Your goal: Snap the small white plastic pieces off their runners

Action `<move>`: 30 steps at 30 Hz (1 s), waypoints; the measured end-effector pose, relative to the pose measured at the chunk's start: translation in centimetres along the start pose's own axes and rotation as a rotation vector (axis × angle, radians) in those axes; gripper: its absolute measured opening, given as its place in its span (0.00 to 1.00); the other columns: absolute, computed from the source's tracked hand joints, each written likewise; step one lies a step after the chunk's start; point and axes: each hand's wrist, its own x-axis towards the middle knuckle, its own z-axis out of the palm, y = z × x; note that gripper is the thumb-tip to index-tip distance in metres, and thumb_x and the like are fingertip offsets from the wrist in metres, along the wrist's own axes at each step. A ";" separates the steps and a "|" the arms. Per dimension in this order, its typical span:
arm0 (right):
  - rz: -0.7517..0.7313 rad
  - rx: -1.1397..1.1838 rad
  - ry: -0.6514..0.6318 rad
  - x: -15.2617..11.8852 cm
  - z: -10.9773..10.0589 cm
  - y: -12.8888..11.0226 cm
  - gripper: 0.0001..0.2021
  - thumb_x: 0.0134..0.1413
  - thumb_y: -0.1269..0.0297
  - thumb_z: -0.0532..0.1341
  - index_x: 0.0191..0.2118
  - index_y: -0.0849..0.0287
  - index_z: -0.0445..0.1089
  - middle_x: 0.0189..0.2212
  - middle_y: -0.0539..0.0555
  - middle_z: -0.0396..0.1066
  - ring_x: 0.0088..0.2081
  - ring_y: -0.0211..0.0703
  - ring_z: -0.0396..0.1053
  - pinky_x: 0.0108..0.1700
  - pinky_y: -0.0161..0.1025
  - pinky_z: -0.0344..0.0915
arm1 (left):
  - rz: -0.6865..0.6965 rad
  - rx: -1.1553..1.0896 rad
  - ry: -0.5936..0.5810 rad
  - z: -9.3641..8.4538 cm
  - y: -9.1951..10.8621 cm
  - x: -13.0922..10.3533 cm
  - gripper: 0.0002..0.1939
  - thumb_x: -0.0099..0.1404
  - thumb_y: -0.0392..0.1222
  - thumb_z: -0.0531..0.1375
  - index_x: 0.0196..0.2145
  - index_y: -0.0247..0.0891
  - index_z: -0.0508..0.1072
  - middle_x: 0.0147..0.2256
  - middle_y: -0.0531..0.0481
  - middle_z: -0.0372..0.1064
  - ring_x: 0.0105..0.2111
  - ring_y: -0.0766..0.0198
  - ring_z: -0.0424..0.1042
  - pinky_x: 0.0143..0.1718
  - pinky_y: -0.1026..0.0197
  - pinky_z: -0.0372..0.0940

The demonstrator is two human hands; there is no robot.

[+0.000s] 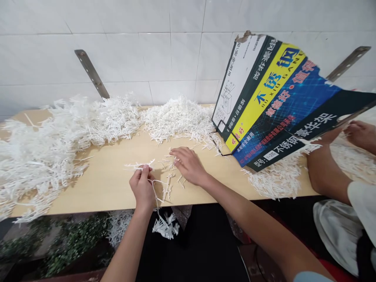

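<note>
My left hand [143, 186] is closed, thumb against fingers, on a white branched plastic sprig [148, 163] just above the front part of the table. From beneath that hand a thin white stem [158, 199] runs down past the table edge to a bushy white cluster [166, 227]. To its right, my right hand [189, 165] hovers palm down with fingers stretched out over small loose white plastic pieces [170, 166]. Nothing shows in its grip, though the underside of the fingers is hidden.
Big heaps of white branched pieces [67, 129] cover the left; a finer white pile [179, 117] lies at the back. A printed cardboard sheet [273, 98] in a black wire stand [225, 137] divides the table. Beyond it are another person's arm [326, 168] and more white pieces [276, 180].
</note>
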 end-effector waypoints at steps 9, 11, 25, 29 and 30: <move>-0.243 -0.343 -0.369 3.3 1.9 1.2 0.27 0.73 0.43 0.48 0.72 0.40 0.58 0.78 0.49 0.39 0.78 0.63 0.32 0.71 0.78 0.27 | -0.012 -0.086 -0.005 0.3 -0.4 0.1 0.16 0.57 0.48 0.68 0.23 0.35 0.70 0.25 0.54 0.66 0.21 0.72 0.57 0.22 0.65 0.50; -0.211 -0.400 -0.299 5.9 1.7 3.0 0.26 0.74 0.48 0.50 0.71 0.44 0.60 0.78 0.52 0.40 0.77 0.64 0.32 0.71 0.78 0.27 | 0.003 -0.039 -0.040 0.3 -0.5 0.1 0.16 0.59 0.49 0.67 0.23 0.35 0.71 0.24 0.54 0.65 0.22 0.71 0.57 0.23 0.65 0.51; -0.126 -0.350 -0.194 2.1 -0.2 3.0 0.31 0.73 0.44 0.49 0.75 0.49 0.53 0.77 0.57 0.45 0.77 0.62 0.39 0.73 0.71 0.36 | -0.007 0.003 -0.045 0.1 -0.4 0.1 0.17 0.62 0.53 0.66 0.25 0.36 0.73 0.21 0.55 0.62 0.21 0.69 0.58 0.24 0.64 0.53; -0.197 -0.290 -0.443 4.5 1.0 4.7 0.31 0.73 0.42 0.47 0.76 0.43 0.49 0.77 0.52 0.42 0.77 0.58 0.39 0.74 0.69 0.35 | -0.009 0.039 -0.010 0.0 -0.3 0.1 0.17 0.63 0.53 0.65 0.27 0.36 0.73 0.20 0.57 0.60 0.20 0.69 0.57 0.23 0.65 0.52; -0.168 -0.296 -0.421 5.7 1.4 5.4 0.30 0.74 0.43 0.46 0.75 0.43 0.50 0.77 0.51 0.42 0.77 0.58 0.39 0.74 0.70 0.34 | -0.012 0.049 -0.011 0.0 -0.2 0.1 0.17 0.64 0.53 0.64 0.28 0.35 0.74 0.20 0.57 0.60 0.20 0.69 0.57 0.23 0.65 0.52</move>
